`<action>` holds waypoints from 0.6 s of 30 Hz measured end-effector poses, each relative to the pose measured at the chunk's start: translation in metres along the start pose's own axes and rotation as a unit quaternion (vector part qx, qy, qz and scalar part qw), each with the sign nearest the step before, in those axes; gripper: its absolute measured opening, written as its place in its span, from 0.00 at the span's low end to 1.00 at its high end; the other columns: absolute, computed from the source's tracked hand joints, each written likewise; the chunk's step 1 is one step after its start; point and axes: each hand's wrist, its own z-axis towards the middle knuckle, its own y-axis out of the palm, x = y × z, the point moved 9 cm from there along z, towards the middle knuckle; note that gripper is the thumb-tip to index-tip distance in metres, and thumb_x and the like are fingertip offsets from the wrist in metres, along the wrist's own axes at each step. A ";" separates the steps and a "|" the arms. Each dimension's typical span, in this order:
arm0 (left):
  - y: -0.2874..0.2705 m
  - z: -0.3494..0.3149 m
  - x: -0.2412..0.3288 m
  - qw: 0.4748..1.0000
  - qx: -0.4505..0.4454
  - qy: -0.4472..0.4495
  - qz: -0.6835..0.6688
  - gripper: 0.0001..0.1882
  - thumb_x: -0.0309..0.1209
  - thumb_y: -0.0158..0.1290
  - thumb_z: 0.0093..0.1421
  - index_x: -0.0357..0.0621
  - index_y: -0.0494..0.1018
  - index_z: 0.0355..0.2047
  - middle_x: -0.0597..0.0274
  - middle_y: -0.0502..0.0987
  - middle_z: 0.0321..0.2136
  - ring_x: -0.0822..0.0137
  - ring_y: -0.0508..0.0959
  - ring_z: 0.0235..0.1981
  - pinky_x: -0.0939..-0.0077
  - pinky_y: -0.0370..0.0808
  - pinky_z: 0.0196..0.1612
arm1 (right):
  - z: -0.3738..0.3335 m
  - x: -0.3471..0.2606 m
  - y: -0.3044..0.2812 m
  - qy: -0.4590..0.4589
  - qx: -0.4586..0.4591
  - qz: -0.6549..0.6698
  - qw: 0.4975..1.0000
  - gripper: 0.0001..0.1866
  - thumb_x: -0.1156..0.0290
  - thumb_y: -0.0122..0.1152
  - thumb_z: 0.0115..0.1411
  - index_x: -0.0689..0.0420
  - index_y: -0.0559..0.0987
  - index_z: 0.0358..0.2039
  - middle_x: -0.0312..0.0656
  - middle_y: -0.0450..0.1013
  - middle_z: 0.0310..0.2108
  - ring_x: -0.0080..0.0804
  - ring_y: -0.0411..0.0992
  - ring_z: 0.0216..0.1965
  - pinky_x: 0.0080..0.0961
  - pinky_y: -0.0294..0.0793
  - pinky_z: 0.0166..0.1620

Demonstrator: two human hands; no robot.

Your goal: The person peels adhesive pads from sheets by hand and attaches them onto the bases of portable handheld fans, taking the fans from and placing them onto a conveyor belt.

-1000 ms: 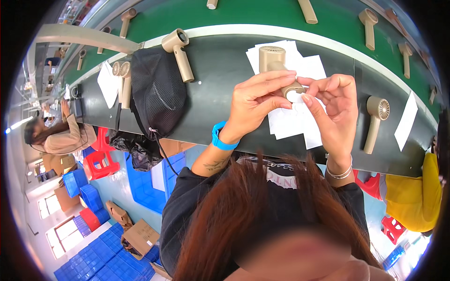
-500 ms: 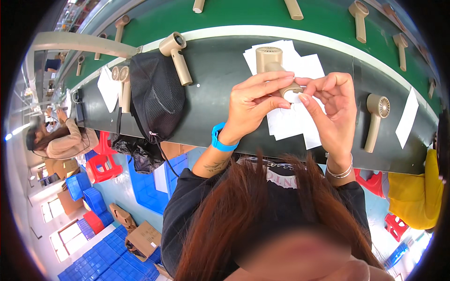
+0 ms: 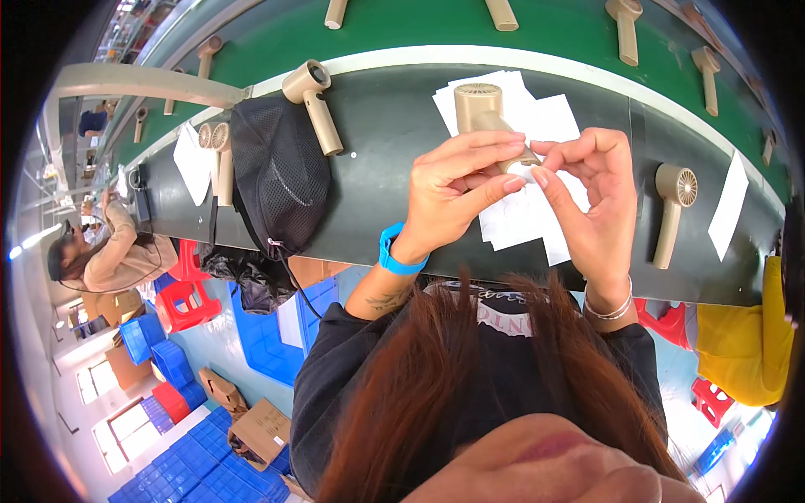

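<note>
My left hand [image 3: 461,184] is wrapped round the handle of a beige handheld fan [image 3: 480,102], whose round grilled head points away from me. The handle's white end [image 3: 521,171] faces my right hand [image 3: 594,189]. There, thumb and forefinger are pinched close against the handle's end; whatever they hold is too small to make out. White paper sheets [image 3: 558,117] lie on the dark work surface under the fan and both hands. To the right, another beige handheld fan [image 3: 674,186] lies on the surface, apart from my hands.
A black mesh bag [image 3: 281,176] lies at left with a beige fan [image 3: 317,105] against it. Two more fans [image 3: 221,138] lie beside a paper sheet [image 3: 191,159]. Beyond a pale rail, the green belt [image 3: 562,42] carries several fans. A person [image 3: 117,251] sits far left.
The fans on the green belt have shifted left. The held fan's handle has tilted slightly, while my hands stay almost in place. The person at far left has raised an arm.
</note>
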 end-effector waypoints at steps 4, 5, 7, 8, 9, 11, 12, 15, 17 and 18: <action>0.001 -0.002 0.003 1.000 0.006 0.003 0.000 0.16 0.16 0.58 0.52 0.33 0.76 0.43 0.52 0.74 0.46 0.68 0.77 0.41 0.81 0.81 0.38 | -0.005 -0.005 -0.002 -0.018 0.016 -0.068 0.997 0.18 0.87 0.57 0.54 0.60 0.62 0.42 0.39 0.69 0.32 0.30 0.73 0.43 0.24 0.70 0.48; 0.002 -0.002 0.002 1.000 0.007 0.001 -0.003 0.16 0.15 0.58 0.52 0.33 0.75 0.43 0.52 0.74 0.46 0.68 0.77 0.41 0.80 0.81 0.39 | -0.006 -0.004 -0.002 -0.018 0.017 -0.069 0.997 0.18 0.87 0.57 0.54 0.60 0.62 0.42 0.39 0.69 0.32 0.30 0.73 0.43 0.24 0.70 0.48; 0.003 -0.004 0.002 1.000 0.007 0.000 -0.006 0.16 0.15 0.57 0.52 0.32 0.75 0.42 0.51 0.74 0.45 0.67 0.77 0.41 0.80 0.81 0.39 | -0.008 -0.009 -0.002 -0.048 0.027 -0.113 0.992 0.19 0.86 0.58 0.53 0.60 0.63 0.42 0.39 0.69 0.30 0.29 0.73 0.42 0.22 0.69 0.47; 0.004 -0.005 0.002 1.000 0.009 -0.004 -0.007 0.16 0.15 0.57 0.52 0.32 0.75 0.42 0.51 0.74 0.45 0.67 0.77 0.41 0.80 0.81 0.39 | -0.008 -0.009 -0.002 -0.048 0.027 -0.113 0.992 0.19 0.86 0.58 0.53 0.60 0.63 0.42 0.39 0.69 0.30 0.29 0.73 0.42 0.22 0.69 0.47; 0.004 -0.006 0.001 1.000 0.012 -0.008 -0.008 0.15 0.15 0.57 0.51 0.32 0.76 0.42 0.51 0.74 0.45 0.67 0.77 0.41 0.80 0.81 0.38 | -0.009 -0.010 -0.003 -0.055 0.031 -0.124 0.990 0.19 0.86 0.59 0.52 0.60 0.63 0.42 0.38 0.69 0.30 0.28 0.73 0.40 0.22 0.69 0.47; 0.005 -0.006 0.002 1.000 0.008 -0.006 -0.007 0.15 0.15 0.57 0.51 0.31 0.76 0.42 0.51 0.74 0.45 0.67 0.77 0.41 0.80 0.81 0.38 | -0.010 -0.013 -0.003 -0.063 0.036 -0.138 0.988 0.20 0.85 0.60 0.51 0.60 0.62 0.42 0.38 0.70 0.29 0.27 0.73 0.39 0.22 0.69 0.46; 0.006 -0.006 0.003 1.000 0.006 -0.004 -0.004 0.15 0.14 0.57 0.51 0.31 0.76 0.41 0.50 0.74 0.45 0.67 0.77 0.41 0.80 0.81 0.38 | -0.010 -0.013 -0.002 -0.062 0.035 -0.158 0.985 0.21 0.84 0.62 0.50 0.60 0.63 0.42 0.38 0.69 0.31 0.27 0.72 0.39 0.23 0.69 0.45; -0.003 -0.006 0.007 1.000 0.020 0.001 0.016 0.13 0.14 0.55 0.52 0.29 0.75 0.40 0.47 0.73 0.45 0.62 0.77 0.43 0.71 0.81 0.42 | -0.005 -0.016 0.001 -0.084 0.040 -0.248 0.964 0.22 0.81 0.65 0.49 0.60 0.64 0.42 0.39 0.68 0.34 0.27 0.71 0.39 0.24 0.68 0.43; -0.007 0.008 0.012 0.999 0.015 0.015 0.041 0.12 0.15 0.57 0.51 0.31 0.76 0.38 0.49 0.74 0.44 0.64 0.77 0.41 0.75 0.80 0.39 | 0.003 -0.019 -0.008 -0.108 0.061 -0.331 0.936 0.23 0.78 0.67 0.49 0.60 0.65 0.42 0.40 0.68 0.36 0.27 0.69 0.40 0.25 0.67 0.43; -0.009 0.017 0.013 0.997 0.012 0.023 0.068 0.11 0.16 0.59 0.49 0.32 0.76 0.35 0.51 0.75 0.42 0.67 0.77 0.39 0.79 0.78 0.37 | 0.008 -0.013 -0.020 -0.106 0.099 -0.315 0.938 0.23 0.77 0.68 0.49 0.60 0.65 0.42 0.40 0.67 0.38 0.28 0.69 0.41 0.26 0.66 0.43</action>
